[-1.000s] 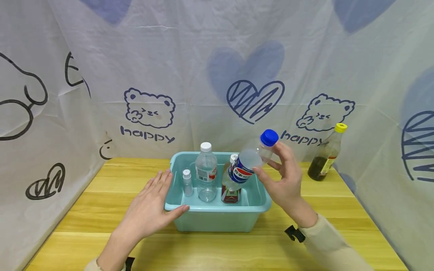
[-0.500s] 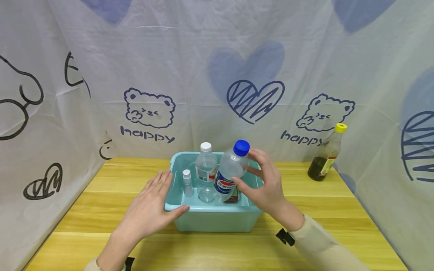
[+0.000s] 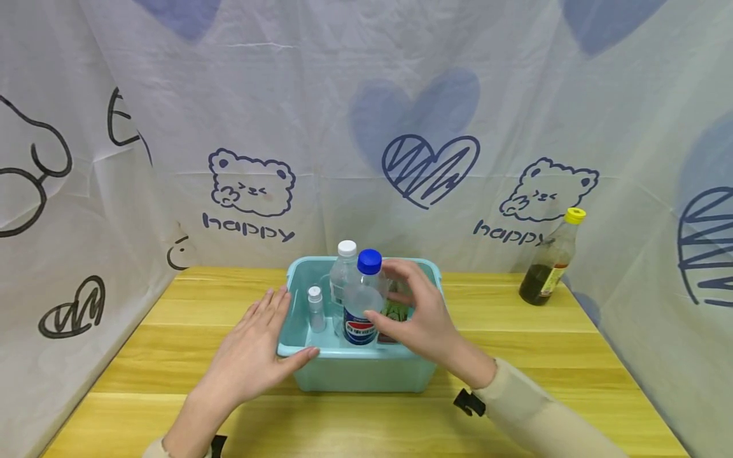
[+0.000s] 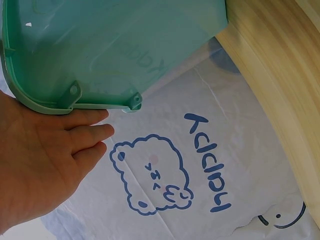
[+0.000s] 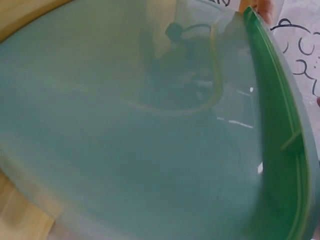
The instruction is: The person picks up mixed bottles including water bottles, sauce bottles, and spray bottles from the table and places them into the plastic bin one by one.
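Note:
My right hand [image 3: 420, 321] holds a clear plastic Pepsi bottle [image 3: 359, 331] with a blue cap, thumb in front and fingers behind. The bottle stands nearly upright inside a light teal plastic basin [image 3: 363, 375], overlapping a clear white-capped bottle [image 3: 342, 273]. At the basin's left front corner, my left hand [image 3: 252, 356] rests with straight fingers on the rim. The left wrist view shows that hand's fingers [image 4: 90, 132] extended beneath the rim. Also in the basin are a small white-capped bottle [image 3: 316, 312] and a green-labelled bottle [image 3: 395, 310], partly hidden by my right hand.
A yellow-capped glass bottle of dark liquid [image 3: 544, 273] stands at the back right of the wooden table [image 3: 550, 362]. Behind the table hangs a white printed cloth [image 3: 338, 191]. The basin's outer wall [image 5: 150, 150] fills most of the right wrist view.
My right hand has carried the Pepsi bottle left and down into the basin, turning it from tilted to nearly upright. My left hand has stayed at the rim.

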Motion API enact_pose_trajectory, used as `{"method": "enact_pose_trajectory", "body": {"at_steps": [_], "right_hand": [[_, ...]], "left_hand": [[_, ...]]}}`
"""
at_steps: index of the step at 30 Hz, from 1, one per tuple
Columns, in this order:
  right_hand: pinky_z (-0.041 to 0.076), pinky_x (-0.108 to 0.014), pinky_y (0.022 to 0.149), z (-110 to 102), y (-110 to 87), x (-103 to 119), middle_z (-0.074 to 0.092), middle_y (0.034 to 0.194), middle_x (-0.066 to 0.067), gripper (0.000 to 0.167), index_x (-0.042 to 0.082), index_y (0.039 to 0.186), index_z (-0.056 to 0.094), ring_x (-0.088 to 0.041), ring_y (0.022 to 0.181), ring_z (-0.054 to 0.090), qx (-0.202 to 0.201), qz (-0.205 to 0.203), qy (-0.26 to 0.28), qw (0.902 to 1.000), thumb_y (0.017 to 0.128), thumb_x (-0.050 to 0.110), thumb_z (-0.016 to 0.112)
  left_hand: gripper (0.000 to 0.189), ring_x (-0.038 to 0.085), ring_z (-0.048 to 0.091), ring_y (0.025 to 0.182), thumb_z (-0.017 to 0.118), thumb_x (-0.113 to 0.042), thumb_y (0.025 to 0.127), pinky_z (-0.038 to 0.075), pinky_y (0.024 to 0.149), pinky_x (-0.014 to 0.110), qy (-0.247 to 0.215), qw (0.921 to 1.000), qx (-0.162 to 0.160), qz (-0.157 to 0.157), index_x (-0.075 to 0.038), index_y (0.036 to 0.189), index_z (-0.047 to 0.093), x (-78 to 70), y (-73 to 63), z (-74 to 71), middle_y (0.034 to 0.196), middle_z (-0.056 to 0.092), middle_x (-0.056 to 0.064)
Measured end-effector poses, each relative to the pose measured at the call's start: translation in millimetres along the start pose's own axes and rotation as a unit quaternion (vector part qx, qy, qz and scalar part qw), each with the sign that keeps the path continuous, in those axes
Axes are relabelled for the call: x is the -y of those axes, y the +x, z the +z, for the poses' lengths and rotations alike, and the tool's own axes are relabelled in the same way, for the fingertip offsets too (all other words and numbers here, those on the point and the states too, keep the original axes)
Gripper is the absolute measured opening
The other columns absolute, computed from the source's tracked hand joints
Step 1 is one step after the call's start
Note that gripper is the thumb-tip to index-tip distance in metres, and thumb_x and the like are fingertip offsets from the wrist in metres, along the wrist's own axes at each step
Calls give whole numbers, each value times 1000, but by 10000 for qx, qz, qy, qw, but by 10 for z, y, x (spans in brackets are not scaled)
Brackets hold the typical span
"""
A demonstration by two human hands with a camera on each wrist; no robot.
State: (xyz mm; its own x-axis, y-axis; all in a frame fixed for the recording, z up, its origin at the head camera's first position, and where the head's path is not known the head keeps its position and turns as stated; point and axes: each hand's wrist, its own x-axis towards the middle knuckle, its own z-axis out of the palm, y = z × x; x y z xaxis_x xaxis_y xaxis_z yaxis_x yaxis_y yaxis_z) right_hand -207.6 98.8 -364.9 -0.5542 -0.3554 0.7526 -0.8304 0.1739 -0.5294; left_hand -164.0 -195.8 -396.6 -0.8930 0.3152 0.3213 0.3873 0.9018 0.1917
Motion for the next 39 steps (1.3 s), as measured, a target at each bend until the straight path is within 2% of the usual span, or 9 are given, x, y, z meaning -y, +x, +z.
{"method": "enact_pose_trajectory", "body": {"at_steps": [10, 17, 26, 32, 39], "right_hand": [[59, -31, 97, 165, 100, 61, 56, 137, -10, 72, 6, 140, 52, -29, 128, 60, 556, 961, 419, 9929, 79, -2, 89], [57, -29, 100, 298, 182, 89, 55, 138, -9, 72, 4, 141, 51, -28, 128, 59, 939, 1322, 264, 9864, 80, 1, 89], [58, -36, 101, 464, 253, 79, 57, 136, -8, 72, 5, 142, 52, -25, 123, 62, 1357, 2011, -110, 9701, 80, 5, 90], [59, -29, 97, 525, 282, 68, 58, 134, -8, 73, 5, 141, 53, -26, 122, 64, 1528, 2198, -429, 9625, 79, 7, 91], [61, -28, 92, 547, 290, 52, 58, 133, -8, 73, 6, 141, 53, -29, 121, 65, 1503, 2227, -508, 9619, 78, 8, 92]], "left_hand": [[107, 43, 30, 153, 54, -76, 93, 27, 126, 56, -51, 10000, 7, -4, 6, 158, 35, -11, 7, -14, 165, 33, 24], [107, 43, 30, 153, 55, -76, 93, 26, 125, 56, -36, 10000, 21, 9, 7, 158, 35, -15, 12, -24, 165, 33, 24], [108, 43, 28, 154, 53, -77, 94, 25, 126, 57, -3, 9999, 117, 17, 7, 159, 33, -1, 11, -28, 165, 31, 24], [110, 43, 27, 154, 52, -79, 93, 24, 126, 57, -46, 9999, 158, 9, 7, 159, 32, 3, 17, -24, 166, 30, 24], [108, 44, 29, 153, 54, -76, 93, 26, 125, 57, -65, 10000, 20, 72, 7, 158, 34, 6, 20, -10, 165, 32, 25]]}}
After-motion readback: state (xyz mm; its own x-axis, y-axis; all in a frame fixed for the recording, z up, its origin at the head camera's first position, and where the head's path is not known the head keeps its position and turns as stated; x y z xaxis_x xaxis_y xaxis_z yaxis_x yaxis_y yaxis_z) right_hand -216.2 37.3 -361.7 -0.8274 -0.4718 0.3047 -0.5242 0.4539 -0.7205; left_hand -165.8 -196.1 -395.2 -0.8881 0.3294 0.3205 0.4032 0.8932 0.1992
